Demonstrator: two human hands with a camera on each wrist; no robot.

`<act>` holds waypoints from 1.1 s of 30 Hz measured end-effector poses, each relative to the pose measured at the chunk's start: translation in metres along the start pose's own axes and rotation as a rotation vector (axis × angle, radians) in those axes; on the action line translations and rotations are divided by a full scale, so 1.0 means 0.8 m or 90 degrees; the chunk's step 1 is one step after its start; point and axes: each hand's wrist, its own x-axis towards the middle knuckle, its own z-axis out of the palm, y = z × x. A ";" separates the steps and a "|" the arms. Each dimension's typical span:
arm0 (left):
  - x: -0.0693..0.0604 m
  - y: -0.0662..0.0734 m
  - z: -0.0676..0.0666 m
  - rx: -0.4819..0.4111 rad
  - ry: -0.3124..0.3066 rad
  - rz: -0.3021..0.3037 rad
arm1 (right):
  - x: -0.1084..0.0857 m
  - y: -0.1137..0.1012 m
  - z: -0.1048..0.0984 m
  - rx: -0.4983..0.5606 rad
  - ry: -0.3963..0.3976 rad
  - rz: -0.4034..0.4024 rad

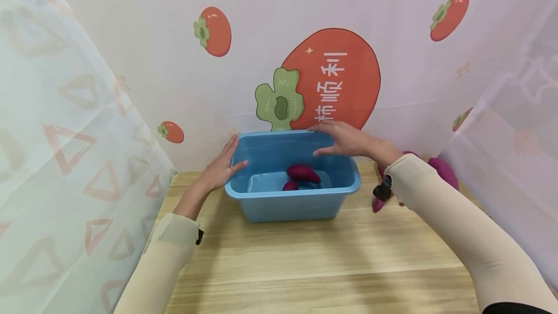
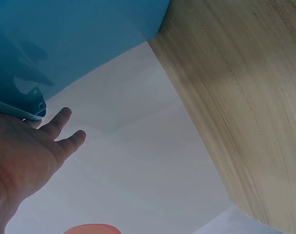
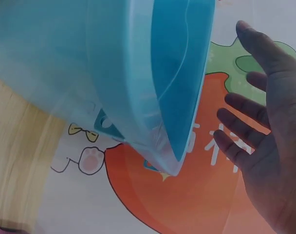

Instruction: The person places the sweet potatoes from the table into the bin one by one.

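A light blue plastic bin (image 1: pixel 292 207) stands on the wooden table against the back wall. Two purple-red things shaped like sweet potatoes lie inside it, a larger one (image 1: pixel 303 174) and a smaller one (image 1: pixel 290 186) partly hidden by the front wall. At the bin's left end is my left hand (image 1: pixel 221 166), fingers extended along the outside of the rim and thumb over it. My right hand (image 1: pixel 342 140) hovers over the right back part of the bin with spread fingers, holding nothing. In the right wrist view, that hand (image 3: pixel 269 131) appears apart from the rim.
More purple-red things, one rounded (image 1: pixel 444 172), lie on the table right of the bin, partly hidden behind my right forearm. Cloth printed with persimmons (image 1: pixel 216 31) hangs close behind the bin. Fabric walls (image 1: pixel 87 159) enclose both sides of the wooden table (image 1: pixel 283 265).
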 end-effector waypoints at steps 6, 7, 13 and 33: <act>0.001 -0.002 0.000 -0.009 0.000 -0.003 | -0.002 0.000 -0.001 0.004 -0.004 0.039; 0.001 -0.002 0.000 -0.008 0.001 -0.002 | -0.003 0.000 -0.001 0.003 -0.005 0.043; 0.001 -0.001 0.000 -0.008 0.006 0.005 | -0.006 0.004 0.001 0.003 -0.005 0.053; 0.001 -0.001 0.002 -0.020 0.005 -0.005 | -0.017 0.014 -0.003 -0.018 0.006 0.067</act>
